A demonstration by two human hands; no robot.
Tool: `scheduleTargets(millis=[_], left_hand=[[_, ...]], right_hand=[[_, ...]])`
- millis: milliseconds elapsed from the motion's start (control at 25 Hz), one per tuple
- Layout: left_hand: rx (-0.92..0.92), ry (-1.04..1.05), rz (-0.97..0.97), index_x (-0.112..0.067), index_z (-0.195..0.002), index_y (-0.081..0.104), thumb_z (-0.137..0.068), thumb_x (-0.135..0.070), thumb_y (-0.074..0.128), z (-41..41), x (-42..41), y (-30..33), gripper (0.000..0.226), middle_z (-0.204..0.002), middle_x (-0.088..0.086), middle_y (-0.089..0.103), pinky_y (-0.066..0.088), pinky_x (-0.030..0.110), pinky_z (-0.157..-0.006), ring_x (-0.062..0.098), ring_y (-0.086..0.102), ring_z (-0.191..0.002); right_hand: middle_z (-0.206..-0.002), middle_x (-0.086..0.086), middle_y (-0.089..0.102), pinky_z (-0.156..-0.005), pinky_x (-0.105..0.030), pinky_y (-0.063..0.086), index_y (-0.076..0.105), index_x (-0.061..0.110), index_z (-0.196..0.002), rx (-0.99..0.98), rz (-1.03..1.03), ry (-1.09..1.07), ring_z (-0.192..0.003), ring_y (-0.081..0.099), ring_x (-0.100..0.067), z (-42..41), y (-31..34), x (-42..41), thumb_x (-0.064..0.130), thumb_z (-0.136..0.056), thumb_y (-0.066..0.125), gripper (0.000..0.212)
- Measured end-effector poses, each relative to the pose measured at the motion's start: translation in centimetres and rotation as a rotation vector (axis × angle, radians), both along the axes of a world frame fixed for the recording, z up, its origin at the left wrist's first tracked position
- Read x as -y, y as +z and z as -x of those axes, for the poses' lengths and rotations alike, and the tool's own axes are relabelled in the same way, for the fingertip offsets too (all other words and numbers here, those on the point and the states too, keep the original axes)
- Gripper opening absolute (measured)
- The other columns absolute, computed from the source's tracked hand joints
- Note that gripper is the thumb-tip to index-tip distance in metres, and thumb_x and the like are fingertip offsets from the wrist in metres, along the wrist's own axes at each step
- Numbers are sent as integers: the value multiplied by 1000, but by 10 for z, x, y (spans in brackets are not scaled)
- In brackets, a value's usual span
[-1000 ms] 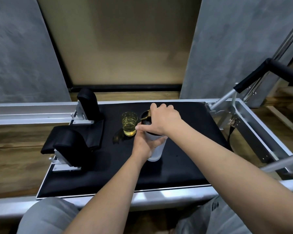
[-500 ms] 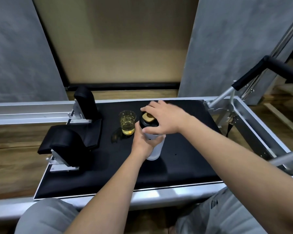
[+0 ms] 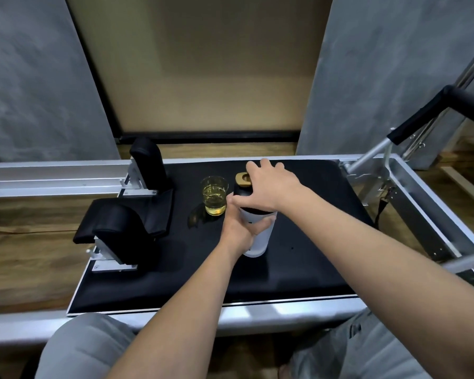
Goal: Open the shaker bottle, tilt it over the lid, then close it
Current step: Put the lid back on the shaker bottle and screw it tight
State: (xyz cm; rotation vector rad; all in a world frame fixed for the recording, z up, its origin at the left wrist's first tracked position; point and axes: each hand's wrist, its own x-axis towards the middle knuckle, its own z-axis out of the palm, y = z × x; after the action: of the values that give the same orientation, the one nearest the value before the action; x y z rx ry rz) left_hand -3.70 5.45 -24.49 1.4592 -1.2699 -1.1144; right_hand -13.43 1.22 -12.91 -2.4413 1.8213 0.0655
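A white shaker bottle (image 3: 259,239) stands upright on the black padded platform (image 3: 298,255). Its black lid (image 3: 241,194) carries a tan flip cap (image 3: 243,179). My left hand (image 3: 241,228) wraps around the bottle's body from the near left side. My right hand (image 3: 270,187) lies over the lid from the right, thumb and fingers around its rim. Most of the lid is hidden under that hand.
A clear glass (image 3: 214,195) with yellow liquid stands just left of the bottle, almost touching my left hand. Black padded shoulder rests (image 3: 121,228) sit at the platform's left. A metal frame and black-gripped bar (image 3: 422,116) rise on the right. My knees lie below the near rail.
My right hand has turned on the lid, its fingers swinging toward the far side, so the tan cap shows more. The bottle and my left hand have stayed in place.
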Motion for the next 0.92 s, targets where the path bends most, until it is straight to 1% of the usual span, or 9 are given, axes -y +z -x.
scheduleTargets(millis=[200, 400, 480, 560, 640, 680, 760, 840, 920], left_hand=[[-92, -33, -10, -29, -131, 38, -75, -11, 92, 1, 5, 6, 80, -132, -3, 60, 51, 31, -99, 13, 60, -118], [-157, -61, -12, -21, -137, 36, -80, 2, 85, 0, 6, 8, 78, -131, 1, 58, 50, 4, -75, 2, 58, -105], [-104, -40, -16, -19, -133, 39, -81, 0, 85, 0, 10, 1, 72, -127, -1, 60, 51, 9, -77, 7, 60, -107], [-94, -21, 26, -12, -129, 46, -88, -9, 82, 2, 8, 2, 55, -123, -2, 62, 56, 15, -79, 14, 62, -110], [-110, 11, 108, -11, -136, 52, -104, -38, 62, 8, 10, 7, 43, -129, 6, 63, 63, 32, -84, 21, 68, -105], [-174, 28, 85, -14, -134, 55, -108, -44, 50, 10, 5, 16, 41, -132, 7, 63, 64, 40, -80, 22, 71, -101], [-162, -13, 83, -25, -116, 57, -112, -21, 48, 6, 2, 16, 11, -119, -2, 67, 66, 32, -69, 12, 74, -89], [-10, -49, 131, -34, -108, 52, -99, 0, 67, 2, 3, 11, 39, -98, -18, 69, 57, 11, -67, -3, 67, -86], [7, -78, 71, -28, -128, 49, -77, -6, 90, -1, 7, 3, 69, -108, -22, 63, 50, 8, -80, -3, 63, -98]], right_hand=[[-117, 3, 47, -78, -46, 53, 48, 29, -130, 34, -32, 287, -104, 46, -27, 21, 5, 10, 66, -74, 62, 69], [-119, 4, 54, -83, -41, 49, 53, 27, -134, 90, -22, 399, -102, 47, -26, 22, 2, 16, 61, -72, 62, 72], [-121, 1, 53, -81, -41, 48, 51, 26, -134, 43, -15, 318, -105, 48, -29, 18, 2, 14, 65, -75, 59, 72], [-122, -7, 51, -77, -43, 46, 48, 21, -133, -13, -9, 61, -106, 49, -35, 4, -1, 8, 71, -80, 53, 72], [-123, -12, 52, -74, -45, 45, 46, 17, -132, -41, 6, -190, -104, 51, -39, -10, -5, 0, 79, -81, 48, 80], [-123, -12, 51, -73, -45, 45, 45, 16, -133, -43, 8, -226, -104, 52, -39, -13, -5, -2, 84, -79, 47, 86], [-118, -10, 49, -72, -45, 45, 43, 18, -131, -6, 0, -137, -106, 52, -39, -8, -5, -1, 90, -70, 52, 95], [-115, -6, 48, -74, -45, 49, 42, 22, -129, 37, -19, 8, -105, 52, -36, 7, -2, 0, 82, -68, 62, 88], [-116, -1, 49, -80, -46, 53, 42, 29, -131, 40, -37, 168, -105, 50, -31, 22, 2, 6, 71, -68, 68, 80]])
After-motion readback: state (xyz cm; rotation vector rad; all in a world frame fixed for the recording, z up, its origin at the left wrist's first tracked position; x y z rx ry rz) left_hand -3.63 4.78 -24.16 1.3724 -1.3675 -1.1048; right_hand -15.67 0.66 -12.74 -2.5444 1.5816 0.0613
